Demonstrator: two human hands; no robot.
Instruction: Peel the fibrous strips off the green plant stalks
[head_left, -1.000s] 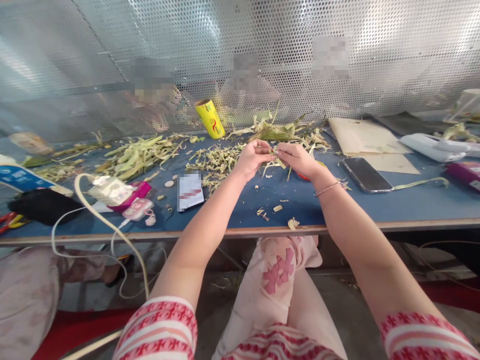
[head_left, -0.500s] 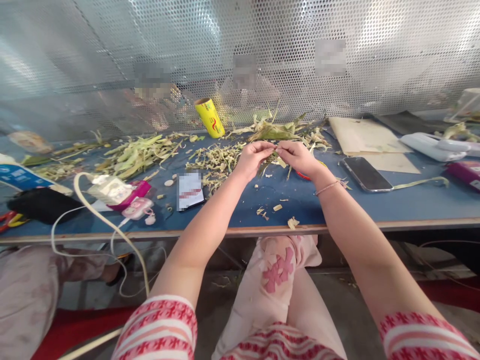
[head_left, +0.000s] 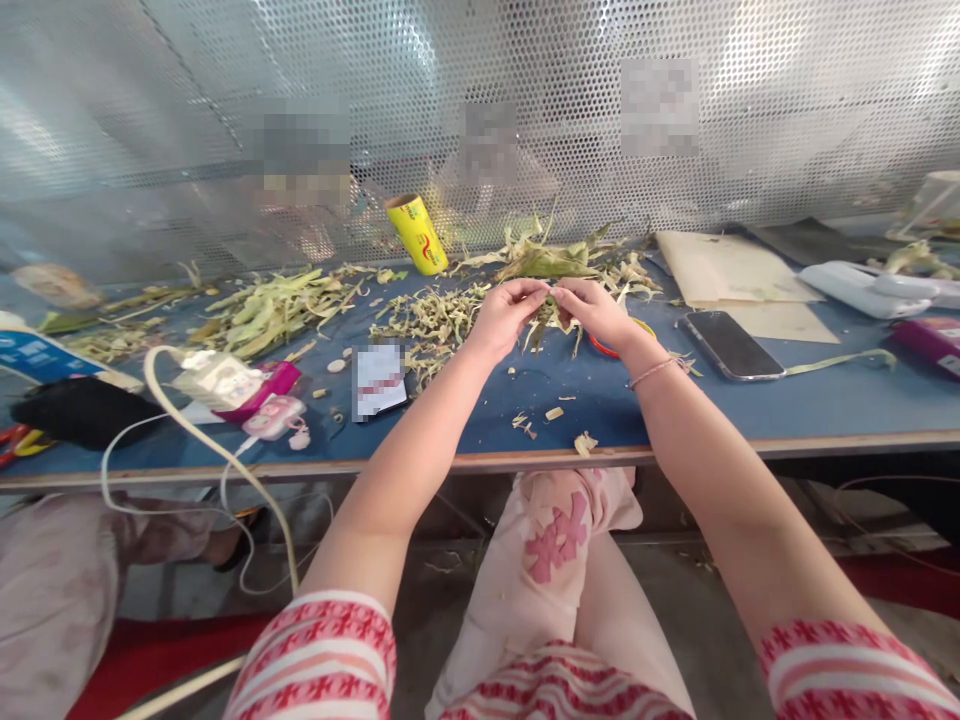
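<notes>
Hands point(head_left: 551, 312), husk strips point(head_left: 553, 318), mid-table point(head_left: 675, 410)

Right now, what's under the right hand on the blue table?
Under the right hand, a red-and-yellow ring-shaped object lies on the blue table, mostly covered by the wrist. Pale green leaf strips hang between both hands; the left hand pinches them too.

Left hand point(head_left: 504, 318) and right hand point(head_left: 598, 312) meet fingertip to fingertip, pinching.
</notes>
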